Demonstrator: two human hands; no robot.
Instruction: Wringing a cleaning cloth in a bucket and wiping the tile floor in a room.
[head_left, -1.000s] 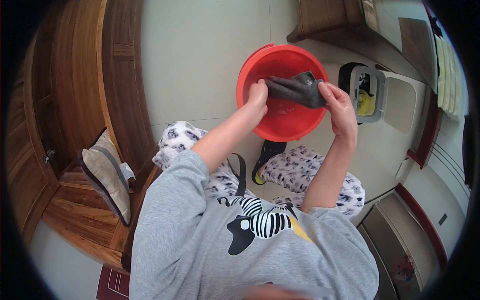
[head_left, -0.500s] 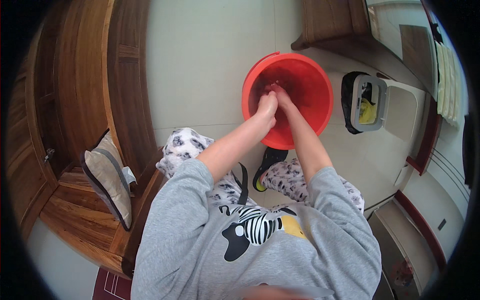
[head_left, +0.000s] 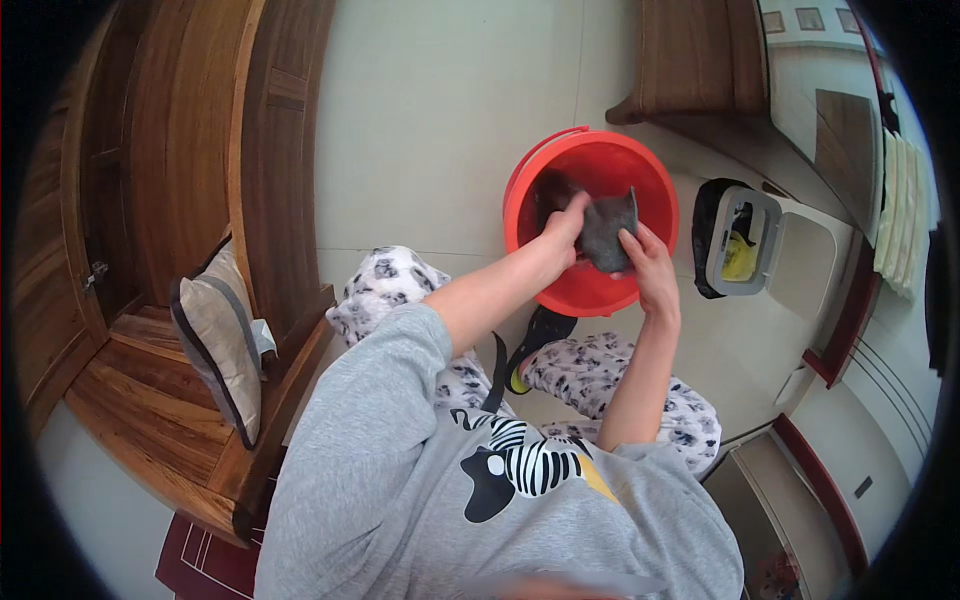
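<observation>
left hand [head_left: 566,224] and right hand [head_left: 650,268] have come apart since half a second ago, when they were close together in the bucket [head_left: 588,298]. now both hold on to the grey cloth [head_left: 608,232]: the left hand near its middle, the right hand on its right side. the cloth is within the bucket's rim, and its left part is a dark blur. a bin [head_left: 717,245] is near the bucket, lid [head_left: 808,255] open

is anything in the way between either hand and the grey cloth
No, nothing visible is in the way: the left hand and the right hand both grip the grey cloth directly. The red bucket surrounds the cloth in this view, but its rim doesn't come between.
</observation>
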